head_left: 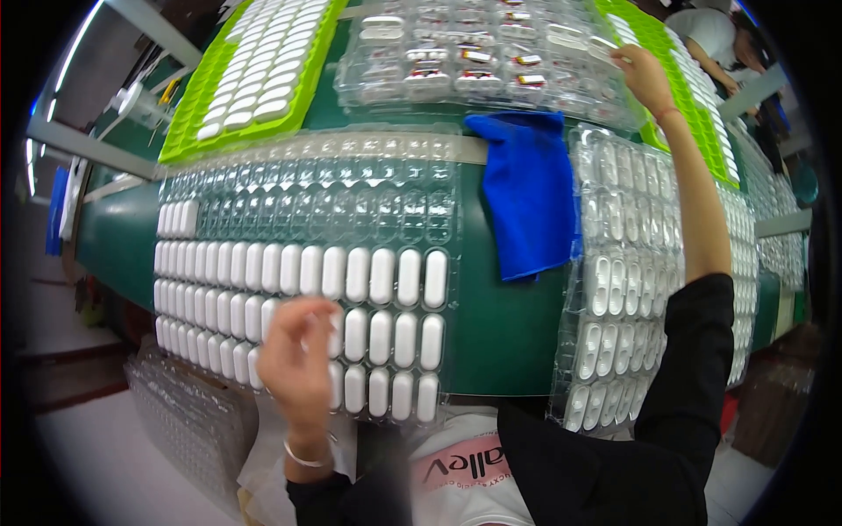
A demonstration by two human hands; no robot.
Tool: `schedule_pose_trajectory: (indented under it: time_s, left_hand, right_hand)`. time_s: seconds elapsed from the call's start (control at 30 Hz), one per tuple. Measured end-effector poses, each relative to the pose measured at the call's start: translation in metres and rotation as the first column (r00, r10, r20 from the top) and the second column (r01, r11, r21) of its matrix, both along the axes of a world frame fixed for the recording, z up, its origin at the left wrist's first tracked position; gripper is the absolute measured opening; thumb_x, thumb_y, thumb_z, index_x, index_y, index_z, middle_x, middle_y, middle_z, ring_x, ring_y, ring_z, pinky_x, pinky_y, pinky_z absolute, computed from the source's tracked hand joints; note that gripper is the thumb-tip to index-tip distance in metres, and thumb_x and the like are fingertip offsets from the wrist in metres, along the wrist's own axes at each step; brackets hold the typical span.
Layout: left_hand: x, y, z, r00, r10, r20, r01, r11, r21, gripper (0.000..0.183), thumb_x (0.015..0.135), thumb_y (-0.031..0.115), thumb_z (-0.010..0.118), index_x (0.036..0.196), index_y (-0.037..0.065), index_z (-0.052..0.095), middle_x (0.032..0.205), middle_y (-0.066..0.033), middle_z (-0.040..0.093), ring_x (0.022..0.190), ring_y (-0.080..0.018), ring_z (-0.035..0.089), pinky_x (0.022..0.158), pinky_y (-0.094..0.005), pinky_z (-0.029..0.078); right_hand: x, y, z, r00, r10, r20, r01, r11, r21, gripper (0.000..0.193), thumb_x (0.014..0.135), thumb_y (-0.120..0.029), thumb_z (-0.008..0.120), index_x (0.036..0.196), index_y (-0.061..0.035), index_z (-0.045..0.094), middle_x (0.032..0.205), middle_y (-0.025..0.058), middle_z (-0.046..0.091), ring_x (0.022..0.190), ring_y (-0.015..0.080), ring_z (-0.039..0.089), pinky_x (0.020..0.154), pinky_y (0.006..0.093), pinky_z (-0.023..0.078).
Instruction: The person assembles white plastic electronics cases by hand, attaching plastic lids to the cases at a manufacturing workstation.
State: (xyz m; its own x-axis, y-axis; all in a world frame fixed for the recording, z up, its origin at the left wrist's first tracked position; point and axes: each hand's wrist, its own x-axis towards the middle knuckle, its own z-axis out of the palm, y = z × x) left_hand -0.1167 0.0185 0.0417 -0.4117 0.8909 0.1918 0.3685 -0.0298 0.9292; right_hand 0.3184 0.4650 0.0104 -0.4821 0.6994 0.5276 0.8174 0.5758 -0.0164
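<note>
1. Across the green counter (pixel 504 351), to the near left, we see glossy white oblong pieces (pixel 382 276) with rounded ends. They stand in close rows in a clear moulded plastic tray (pixel 307 210), whose far rows are mostly unfilled.

2. We judge these pieces light, stiff and rather slippery, with smooth faces that could scuff. We would take hold by the two long edges, near the middle, using fingertips only; the thin tray probably flexes if pressed.

3. Our left hand (pixel 298 359) is above the near rows, its forearm rising from the lower edge, wrist bent and fingers curled toward the thumb. It is blurred, so we cannot tell whether its grip has anything in it.

4. Our right arm reaches far forward, nearly straight, with the black sleeve (pixel 693 351) ending near the elbow. The right hand (pixel 642 77) points left, and its grip appears pinched on the end of a slim pale oblong piece (pixel 603 46), over the right edge of the far clear tray (pixel 570 110) of small parts.

5. Between the hands lies a blue fabric piece (pixel 531 197), just beside a clear tray of hollow white shells (pixel 601 285).
</note>
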Motion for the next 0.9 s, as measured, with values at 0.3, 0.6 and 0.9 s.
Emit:
schedule_pose_trajectory:
  time_s: [0.3,0.6,0.9]
  left_hand:
    - [-0.329,0.099,-0.072,0.256,0.138,-0.957,-0.678,0.731,-0.076,0.025,0.082,0.022,0.065,0.099,0.002,0.066,0.099,-0.0223,0.067,0.093,-0.0403,0.064,0.082,-0.0474,0.05]
    - [-0.085,0.058,0.021,0.324,0.298,-0.898,0.017,0.947,0.32,0.032,0.084,-0.005,0.065,0.116,0.001,0.064,0.108,-0.0127,0.068,0.097,-0.0291,0.064,0.085,-0.0397,0.051]
    - [0.061,-0.021,0.025,0.534,0.018,-0.845,0.297,0.932,0.208,0.025,0.082,-0.015,0.062,0.106,-0.009,0.061,0.103,-0.0207,0.065,0.094,-0.0343,0.066,0.081,-0.0417,0.056]
  right_hand:
    - [0.024,-0.178,0.034,0.89,-0.166,-0.425,-0.035,0.904,-0.427,0.02,0.095,-0.013,0.058,0.105,-0.0001,0.069,0.084,0.0045,0.07,0.073,0.0086,0.061,0.067,0.0229,0.047]
    - [0.208,-0.243,0.013,0.746,-0.63,-0.217,0.524,0.756,-0.392,0.021,0.087,-0.019,0.065,0.093,0.0005,0.071,0.078,0.0101,0.071,0.072,0.0161,0.065,0.068,0.0289,0.05]
    - [0.166,-0.272,0.026,0.841,-0.534,0.092,0.52,0.748,-0.413,0.023,0.08,-0.026,0.071,0.081,-0.0027,0.069,0.078,0.0146,0.065,0.077,0.0274,0.063,0.071,0.0375,0.049]
